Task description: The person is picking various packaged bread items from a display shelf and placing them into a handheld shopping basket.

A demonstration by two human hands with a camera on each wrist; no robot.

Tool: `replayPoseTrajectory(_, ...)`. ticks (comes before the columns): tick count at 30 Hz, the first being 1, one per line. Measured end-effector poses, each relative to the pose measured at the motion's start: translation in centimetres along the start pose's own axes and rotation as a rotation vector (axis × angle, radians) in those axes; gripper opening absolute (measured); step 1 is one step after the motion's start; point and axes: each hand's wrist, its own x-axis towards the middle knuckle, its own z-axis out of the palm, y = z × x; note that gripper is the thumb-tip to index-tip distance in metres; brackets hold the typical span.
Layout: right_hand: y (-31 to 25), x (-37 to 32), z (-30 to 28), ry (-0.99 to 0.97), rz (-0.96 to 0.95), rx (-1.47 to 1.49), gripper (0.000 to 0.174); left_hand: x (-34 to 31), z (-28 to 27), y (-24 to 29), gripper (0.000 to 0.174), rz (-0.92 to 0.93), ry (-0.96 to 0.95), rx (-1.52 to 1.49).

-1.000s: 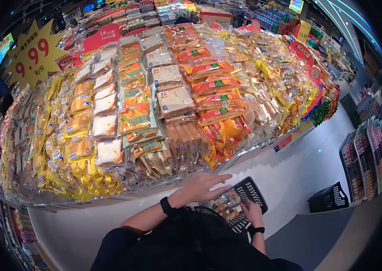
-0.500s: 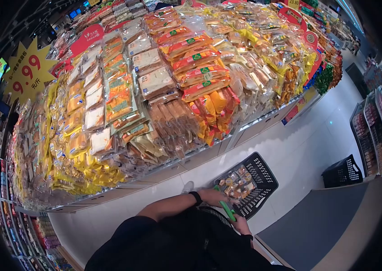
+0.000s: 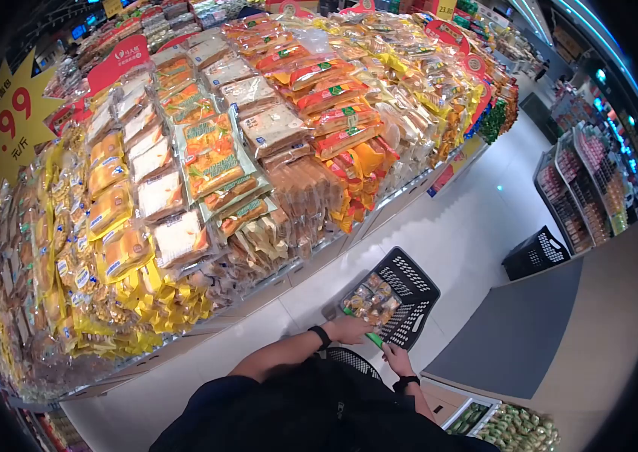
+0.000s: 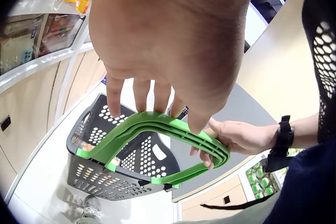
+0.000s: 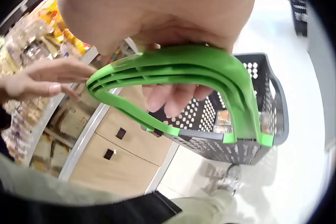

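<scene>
The black basket point(image 3: 415, 280) holds several clear packs of food point(image 3: 374, 299) and has a green handle point(image 3: 374, 340), raised in both wrist views. In the right wrist view, my right hand point(image 5: 157, 8) curls its fingers round the handle point(image 5: 197, 58); the left wrist view shows the same right hand point(image 4: 244, 136) at the handle's end. My left hand point(image 3: 350, 330) is beside the handle, its fingers straight and spread. In the left wrist view the left hand's fingertips point(image 4: 176, 109) reach the handle's top edge; whether they touch it I cannot tell.
A long display of bagged breads point(image 3: 273, 128) runs along the front and left, its edge close to the basket. Another black basket point(image 3: 536, 255) stands on the floor at the right, by a wire rack point(image 3: 571, 181). Packed green produce point(image 3: 518, 429) lies at the lower right.
My right hand has moved from the packs inside the basket to the green handle, which has come into view. My left hand has come down beside it. The head view has shifted.
</scene>
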Motion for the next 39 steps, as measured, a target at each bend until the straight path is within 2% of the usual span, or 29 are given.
replayPoseTrajectory(1, -0.3, 0.3, 1.2, 0.023, 0.014, -0.007, 0.054, -1.2, 0.2, -0.2, 0.064, -0.035, -0.014, -0.008)
replayPoseTrajectory(3, -0.1, -1.4, 3.7, 0.055, -0.021, 0.238, 0.054, -3.8, 2.3, -0.2, 0.062, -0.016, 0.09, -0.019)
replayPoseTrajectory(4, -0.7, -0.7, 3.7, -0.028, 0.013, 0.134, 0.054, -4.6, 3.1, -0.9, 0.062, -0.023, 0.154, -0.013)
replayPoseTrajectory(5, -0.5, -1.1, 4.8, -0.019, 0.026, 0.131, 0.055, -6.4, 4.3, -0.4, 0.061, -0.036, 0.179, -0.083)
replayPoseTrajectory(8, -2.0, 0.9, 6.4, 0.025, 0.016, 0.191, 0.058, -9.0, 2.4, -0.4, 0.061, -0.096, 0.169, -0.138)
replayPoseTrajectory(9, -2.4, 1.0, 7.0, 0.002, 0.037, 0.214, 0.059, -9.7, 2.8, -0.3, 0.061, -0.077, 0.187, -0.08)
replayPoseTrajectory(10, -2.2, -0.6, 8.0, -0.064, 0.087, 0.235, 0.055, -10.7, 4.0, 0.9, 0.061, -0.045, 0.13, -0.12)
replayPoseTrajectory(12, -2.3, -0.2, 9.2, -0.229, 0.097, 0.335, 0.049, -11.8, 3.4, 0.6, 0.061, -0.077, 0.024, 0.073)
replayPoseTrajectory(13, -2.1, -0.5, 9.9, -0.322, 0.109, 0.422, 0.048, -12.5, 3.3, 0.7, 0.061, -0.062, 0.0, 0.073)
replayPoseTrajectory(16, -1.6, -1.4, 11.0, -0.396, 0.022, 0.452, 0.044, -13.2, 3.3, 0.9, 0.055, -0.034, -0.041, 0.122)
replayPoseTrajectory(19, -1.3, -2.0, 11.5, -0.301, 0.026, 0.463, 0.045, -13.1, 3.5, 0.8, 0.049, -0.064, -0.12, 0.051)
replayPoseTrajectory(20, -2.2, -2.6, 10.9, -0.286, 0.122, 0.509, 0.044, -12.9, 4.3, 0.2, 0.046, -0.012, -0.074, 0.08)
replayPoseTrajectory(21, -1.6, -2.2, 10.9, -0.288, 0.196, 0.71, 0.042, -12.4, 5.0, -0.2, 0.042, 0.036, -0.03, 0.105)
replayPoseTrajectory(23, 0.0, -1.8, 10.3, -0.264, 0.216, 0.704, 0.04, -10.1, 6.5, -0.6, 0.038, 0.019, -0.111, 0.096)
replayPoseTrajectory(25, 1.3, 0.0, 8.9, -0.223, 0.234, 0.758, 0.038, -8.3, 7.3, -0.9, 0.034, -0.009, -0.185, 0.089)
replayPoseTrajectory(27, 3.3, 2.4, 7.7, -0.255, 0.234, 0.766, 0.038, -6.7, 6.8, -0.3, 0.027, -0.081, -0.349, 0.152)
replayPoseTrajectory(28, 4.3, 3.9, 7.3, -0.248, 0.233, 0.803, 0.039, -6.3, 7.3, -0.9, 0.018, -0.059, -0.259, 0.133)
replayPoseTrajectory(29, 5.2, 5.4, 6.9, -0.24, 0.232, 0.841, 0.039, -5.9, 7.7, -1.5, 0.018, -0.072, -0.27, 0.129)
replayPoseTrajectory(31, 6.1, 7.6, 7.6, -0.224, 0.296, 0.825, 0.039, -5.5, 8.8, -2.7, 0.019, -0.092, -0.394, 0.062)
replayPoseTrajectory(33, 9.7, 12.2, 9.1, -0.254, 0.233, 0.894, 0.039, -4.3, 6.2, -2.8, 0.027, -0.075, -0.322, -0.163)
replayPoseTrajectory(35, 12.2, 16.1, 9.6, -0.196, 0.331, 0.942, 0.031, -3.4, 8.6, -4.9, 0.033, -0.083, -0.431, -0.101)
replayPoseTrajectory(37, 16.2, 20.0, 13.4, -0.052, 0.321, 0.745, 0.03, -2.4, 7.0, -5.1, 0.038, -0.059, -0.45, -0.26)
replayPoseTrajectory(39, 18.3, 23.7, 14.0, -0.099, 0.404, 0.733, 0.029, -1.0, 6.1, -5.8, 0.038, -0.067, -0.507, -0.332)
